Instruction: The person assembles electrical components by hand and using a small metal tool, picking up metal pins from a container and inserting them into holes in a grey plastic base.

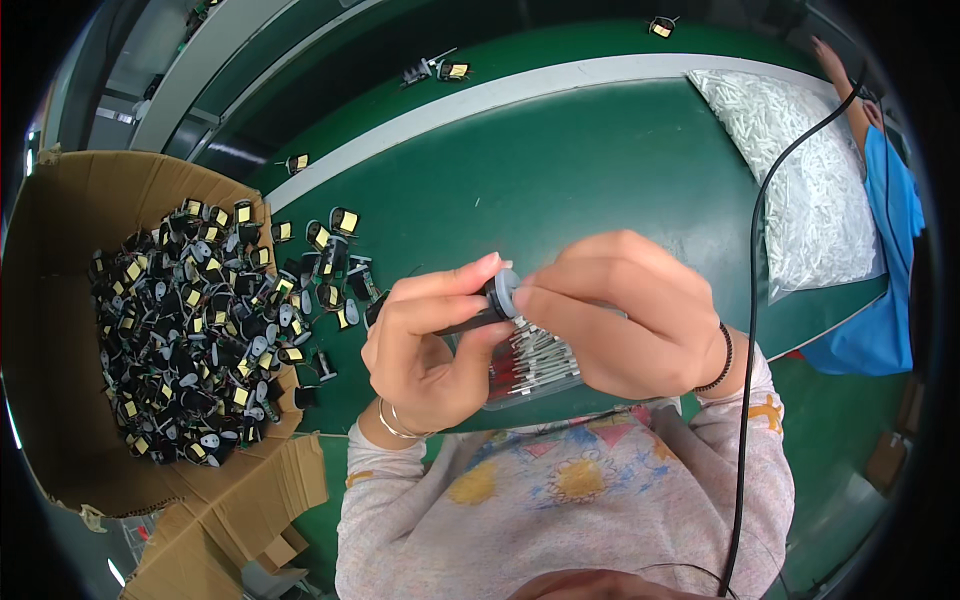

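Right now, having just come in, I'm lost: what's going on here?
A person's left hand holds a small black-and-grey device; the right hand touches its grey end. A clear tray of thin parts lies beneath them. An open cardboard box at the left holds many similar devices, and a bag of small white pieces lies at the right.

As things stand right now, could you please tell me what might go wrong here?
The black-and-grey part is in the left hand, with the right hand at its grey end; it could slip and drop among the thin pieces in the clear tray. The black cable crosses the right sleeve in view and might snag, though depth is unclear.
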### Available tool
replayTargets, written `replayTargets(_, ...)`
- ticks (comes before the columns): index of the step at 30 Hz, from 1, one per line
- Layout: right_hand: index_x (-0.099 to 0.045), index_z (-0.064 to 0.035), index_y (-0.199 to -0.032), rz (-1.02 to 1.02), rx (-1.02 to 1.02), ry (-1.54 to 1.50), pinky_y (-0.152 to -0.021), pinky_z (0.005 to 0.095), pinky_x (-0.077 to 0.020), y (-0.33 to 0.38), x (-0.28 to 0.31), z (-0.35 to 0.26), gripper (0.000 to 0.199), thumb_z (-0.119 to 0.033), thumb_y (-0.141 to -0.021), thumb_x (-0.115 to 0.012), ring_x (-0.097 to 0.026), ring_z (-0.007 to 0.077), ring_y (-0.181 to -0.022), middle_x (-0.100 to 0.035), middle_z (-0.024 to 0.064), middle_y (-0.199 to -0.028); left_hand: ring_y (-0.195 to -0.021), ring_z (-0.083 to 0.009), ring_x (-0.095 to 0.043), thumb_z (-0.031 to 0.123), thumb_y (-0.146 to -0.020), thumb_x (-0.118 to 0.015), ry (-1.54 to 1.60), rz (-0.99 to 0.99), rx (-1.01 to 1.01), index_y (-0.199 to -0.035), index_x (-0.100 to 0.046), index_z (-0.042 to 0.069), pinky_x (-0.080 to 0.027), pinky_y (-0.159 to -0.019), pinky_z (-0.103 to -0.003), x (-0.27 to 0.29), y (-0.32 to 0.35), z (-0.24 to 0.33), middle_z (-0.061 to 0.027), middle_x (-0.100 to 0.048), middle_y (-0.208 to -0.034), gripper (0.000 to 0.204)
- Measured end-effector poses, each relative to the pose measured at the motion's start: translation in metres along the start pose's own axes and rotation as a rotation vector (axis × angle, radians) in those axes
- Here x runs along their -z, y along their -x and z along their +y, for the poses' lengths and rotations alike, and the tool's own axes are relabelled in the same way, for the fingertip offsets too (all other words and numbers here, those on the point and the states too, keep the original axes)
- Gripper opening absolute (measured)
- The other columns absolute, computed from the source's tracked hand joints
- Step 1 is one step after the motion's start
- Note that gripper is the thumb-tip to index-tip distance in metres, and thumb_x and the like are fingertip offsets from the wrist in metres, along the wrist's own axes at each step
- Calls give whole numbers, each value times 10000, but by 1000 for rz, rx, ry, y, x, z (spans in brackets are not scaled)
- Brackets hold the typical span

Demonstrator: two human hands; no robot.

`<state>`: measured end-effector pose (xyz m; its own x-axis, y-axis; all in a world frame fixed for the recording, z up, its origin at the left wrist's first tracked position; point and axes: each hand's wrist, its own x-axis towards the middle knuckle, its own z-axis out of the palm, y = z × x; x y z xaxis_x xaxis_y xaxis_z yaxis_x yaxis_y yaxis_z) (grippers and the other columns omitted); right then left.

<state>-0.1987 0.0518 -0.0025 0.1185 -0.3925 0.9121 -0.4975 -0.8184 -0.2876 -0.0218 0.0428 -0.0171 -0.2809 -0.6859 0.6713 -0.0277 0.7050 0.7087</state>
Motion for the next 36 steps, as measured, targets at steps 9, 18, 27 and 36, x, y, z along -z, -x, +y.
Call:
replayTargets(9,-669,-14,-802,-12,-179,-158,-520,269,-469,-3,-7,4,191,59,-627,-643,-598,190,-610,-630,73,-714,-922,-216,-611,-9,-752,-713,37,13,32,-933,-518,-34,-481,-810,-294,1,-5,-3,-224,-593,-1040,268)
replayTargets(18,-528,-35,-1244,-3,-639,-362,-878,330,-442,10,-11,51,415,-258,-894,-550,-551,245,-1041,-583,149,-1170,-963,-170,-578,5,-826,-633,433,8,465,-948,-511,-20,-511,-820,-285,-1,-43,-58,-179,-574,-1111,174)
replayTargets(27,-495,-62,-1264,-144,-704,-222,-904,350,-439,10,7,34,474,-106,-811,-625,-511,231,-1123,-511,126,-1260,-1156,-315,-462,176,-769,-658,-1363,-223,-65,-1060,-668,220,-422,-929,-386,85,-95,-230,-54,-547,-1249,294)
replayTargets(36,-650,22,-822,-435,-932,-297,-533,235,-465,42,20,36,143,-100,-863,-585,-610,119,-569,-629,71,-605,-831,-296,-643,512,-741,-647,-1404,-727,646,-1011,-652,78,-505,-727,-380,150,-68,-169,-127,-670,-884,511)
